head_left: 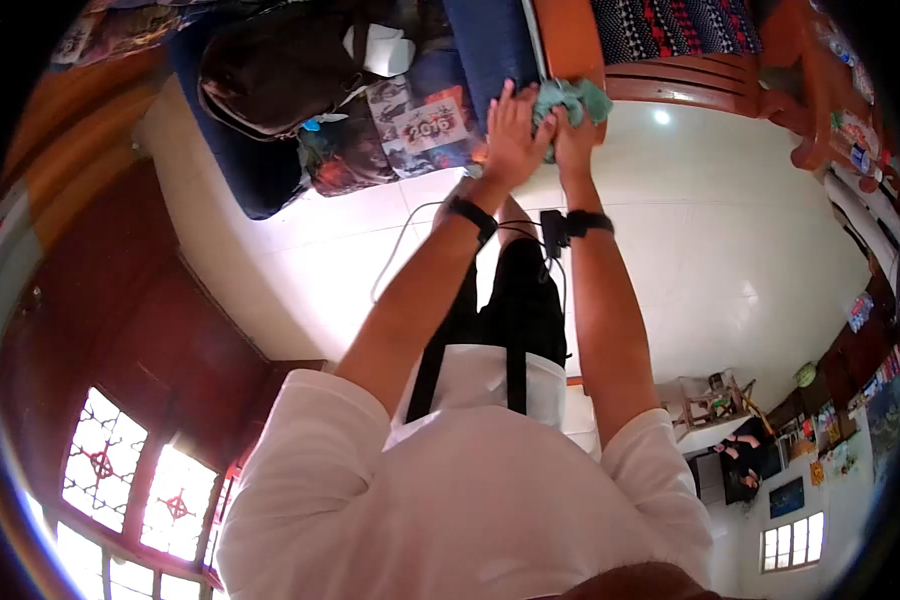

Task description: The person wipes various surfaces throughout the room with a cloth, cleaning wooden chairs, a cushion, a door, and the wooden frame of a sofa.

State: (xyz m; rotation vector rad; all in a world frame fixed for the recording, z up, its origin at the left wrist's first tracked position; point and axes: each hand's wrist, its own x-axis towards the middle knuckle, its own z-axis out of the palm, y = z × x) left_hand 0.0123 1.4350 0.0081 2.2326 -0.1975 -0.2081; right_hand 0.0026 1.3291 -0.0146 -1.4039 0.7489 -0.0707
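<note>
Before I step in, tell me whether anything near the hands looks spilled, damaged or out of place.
Nothing looks clearly spilled or damaged. The dark bag lies slumped on the patterned fabric, slightly untidy; the green cloth is bunched, but at the right hand that looks ordinary.

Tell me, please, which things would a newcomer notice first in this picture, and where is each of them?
Probably the eye falls first on the crumpled green cloth at the fingers of the right hand, top centre, with the left hand close beside it. Next might come the large dark brown bag at the upper left, then the bright window panes with red lattice ornaments at the lower left.
</note>
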